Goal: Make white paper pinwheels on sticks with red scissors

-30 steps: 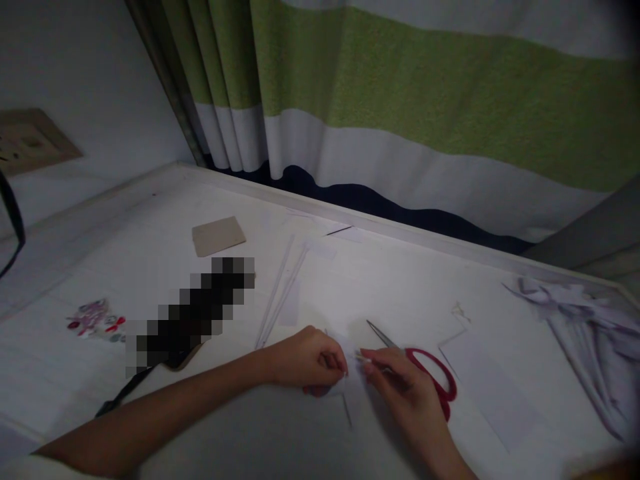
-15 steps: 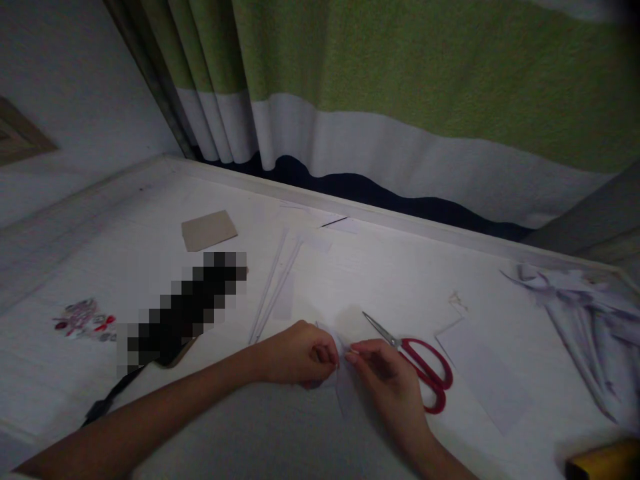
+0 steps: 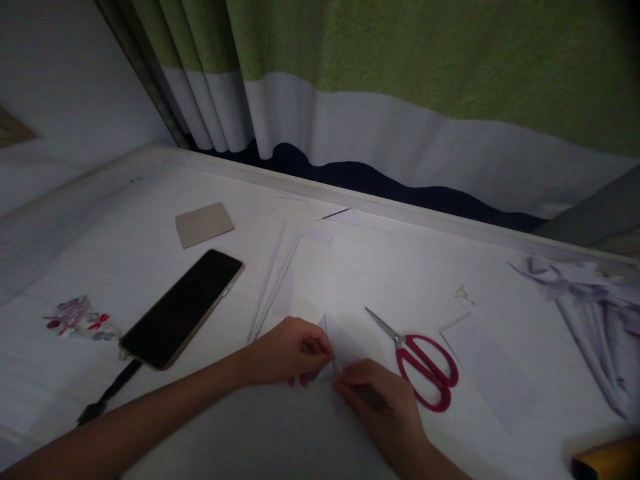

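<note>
Fingers of the left hand [image 3: 293,350] and right hand [image 3: 377,403] pinch together on a small white paper piece [image 3: 345,343] lying near the surface's [image 3: 150,280] front edge. Red scissors [image 3: 425,363] lie just right of it; a dark phone [image 3: 183,307] lies toward the left edge.

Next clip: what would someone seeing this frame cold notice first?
Probably the two hands meeting at the near edge of the white table: the left hand and right hand pinch a small piece of white paper between them. Just right of them lie red-handled scissors, blades closed. To the left, a dark smartphone lies with a cable plugged in, and a green, white and navy curtain hangs behind the table.
</note>
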Available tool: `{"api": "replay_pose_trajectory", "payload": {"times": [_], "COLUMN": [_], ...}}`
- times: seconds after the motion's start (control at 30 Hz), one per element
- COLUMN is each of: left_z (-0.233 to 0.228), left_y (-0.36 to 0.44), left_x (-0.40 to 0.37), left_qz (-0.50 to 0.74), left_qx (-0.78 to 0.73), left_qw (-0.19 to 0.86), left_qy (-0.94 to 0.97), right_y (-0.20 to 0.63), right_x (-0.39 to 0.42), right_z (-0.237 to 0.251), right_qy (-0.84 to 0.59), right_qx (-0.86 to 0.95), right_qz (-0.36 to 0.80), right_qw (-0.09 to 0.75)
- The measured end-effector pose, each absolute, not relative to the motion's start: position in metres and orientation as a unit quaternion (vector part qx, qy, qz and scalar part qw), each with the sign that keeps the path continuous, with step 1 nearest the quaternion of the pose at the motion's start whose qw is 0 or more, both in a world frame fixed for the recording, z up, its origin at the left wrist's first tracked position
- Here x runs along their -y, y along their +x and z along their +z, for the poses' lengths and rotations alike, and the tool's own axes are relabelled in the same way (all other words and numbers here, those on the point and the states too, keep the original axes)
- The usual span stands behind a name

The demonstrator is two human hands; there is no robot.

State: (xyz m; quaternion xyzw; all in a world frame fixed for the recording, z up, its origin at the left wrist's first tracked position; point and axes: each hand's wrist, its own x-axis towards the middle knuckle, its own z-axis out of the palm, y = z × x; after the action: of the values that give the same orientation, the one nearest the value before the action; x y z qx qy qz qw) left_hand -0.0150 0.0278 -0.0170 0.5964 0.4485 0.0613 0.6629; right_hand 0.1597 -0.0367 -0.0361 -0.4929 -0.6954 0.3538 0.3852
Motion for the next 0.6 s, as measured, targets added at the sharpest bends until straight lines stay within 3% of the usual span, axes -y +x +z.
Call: {"api": "replay_pose_trajectory", "payload": {"times": [0.6], "left_z": [-0.0165], "left_y": [-0.0118], "left_x": [-0.0263], "left_qz": [0.082], "left_qx": [-0.430], "left_qw": [0.661], "left_qy": [0.610], "right_y": [0.1586], "right_x": [0.0372], "right_z": [-0.0349], "right_qy": [-0.497], "right_qx": [0.697], "right_qz": [0.350], "right_qw": [0.380]}}
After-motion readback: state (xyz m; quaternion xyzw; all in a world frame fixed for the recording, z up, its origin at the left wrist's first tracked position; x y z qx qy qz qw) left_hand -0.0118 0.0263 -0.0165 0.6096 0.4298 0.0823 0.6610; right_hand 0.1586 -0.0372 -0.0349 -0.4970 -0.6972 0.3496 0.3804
